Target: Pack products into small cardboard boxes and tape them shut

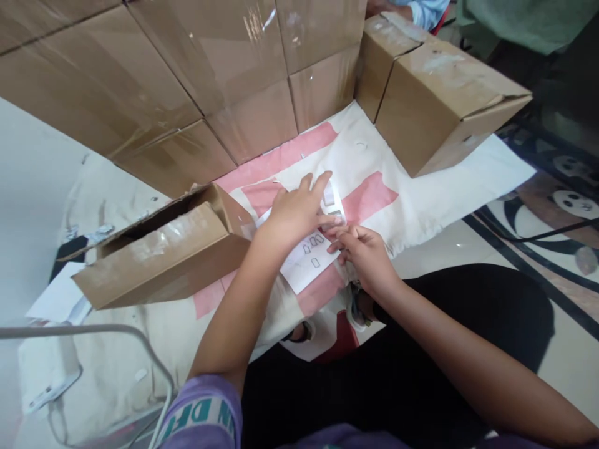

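A white sheet of paper (pixel 302 271) with several small outlined shapes lies on the pink-and-white cloth (pixel 322 299). Across the upper part of the sheet rests my left hand (pixel 299 209), its fingers spread and its thumb stretched toward my right hand. At the right edge of the paper, my right hand (pixel 362 252) has its thumb and fingers pinched together, close to the left thumb. Whatever is between those fingertips is too small to make out. A greyish printed patch (pixel 336 215) shows on the paper beside the left thumb.
Stacked cardboard boxes (pixel 243 56) form a wall behind the cloth. An opened carton (pixel 163 262) stands to the left, and a closed carton (pixel 430 100) to the right. A grey cable (pixel 116 328) and a white device (pixel 49 368) lie at lower left. Another person's arm (pixel 402 11) shows at top.
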`<state>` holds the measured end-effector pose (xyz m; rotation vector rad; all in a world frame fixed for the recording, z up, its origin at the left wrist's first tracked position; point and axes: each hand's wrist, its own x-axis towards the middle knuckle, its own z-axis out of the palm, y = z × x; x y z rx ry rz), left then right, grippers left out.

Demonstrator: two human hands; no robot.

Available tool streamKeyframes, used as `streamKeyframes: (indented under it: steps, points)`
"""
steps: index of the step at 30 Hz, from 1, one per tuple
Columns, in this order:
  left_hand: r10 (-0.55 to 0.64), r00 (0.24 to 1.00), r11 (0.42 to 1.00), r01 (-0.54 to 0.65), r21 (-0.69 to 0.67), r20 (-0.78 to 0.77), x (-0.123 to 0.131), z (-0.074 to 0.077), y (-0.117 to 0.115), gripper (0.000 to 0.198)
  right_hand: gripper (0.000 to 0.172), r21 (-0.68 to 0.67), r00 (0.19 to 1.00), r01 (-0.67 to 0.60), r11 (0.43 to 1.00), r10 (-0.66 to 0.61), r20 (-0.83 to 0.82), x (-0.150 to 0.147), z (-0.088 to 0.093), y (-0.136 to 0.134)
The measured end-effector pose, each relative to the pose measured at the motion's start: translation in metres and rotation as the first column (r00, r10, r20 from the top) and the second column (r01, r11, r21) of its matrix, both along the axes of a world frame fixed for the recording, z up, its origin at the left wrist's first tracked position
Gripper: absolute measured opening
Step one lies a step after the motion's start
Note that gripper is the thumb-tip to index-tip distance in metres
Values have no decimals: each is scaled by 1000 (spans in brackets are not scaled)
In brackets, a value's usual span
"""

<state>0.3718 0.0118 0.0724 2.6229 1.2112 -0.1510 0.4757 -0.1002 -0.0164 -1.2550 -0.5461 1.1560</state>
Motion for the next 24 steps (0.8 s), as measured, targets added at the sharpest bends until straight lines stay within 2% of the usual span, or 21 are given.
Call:
streamKeyframes:
  steps: [4, 9, 17, 20, 24]
  points:
    - [-88, 992, 993, 94, -66, 85, -18, -3, 12, 102, 45, 45, 1000, 16, 999, -17, 16, -1, -2, -3]
    - [-113, 978, 986, 132, -99, 178, -23, -30, 16, 113, 43, 74, 999, 24, 997, -28, 43, -3, -3, -4]
    - [-5, 939, 999, -11, 46, 343, -12, -72, -5, 97, 45, 144, 993, 90, 985, -100, 62, -9, -5, -6]
    - [-6, 926, 998, -18, 60, 379, -13, -80, -4, 94, 47, 156, 992, 84, 984, -97, 77, -12, -5, -9]
    - [-18, 913, 998, -7, 61, 408, -16, -82, -2, 91, 50, 158, 986, 81, 984, -103, 134, -15, -7, -14]
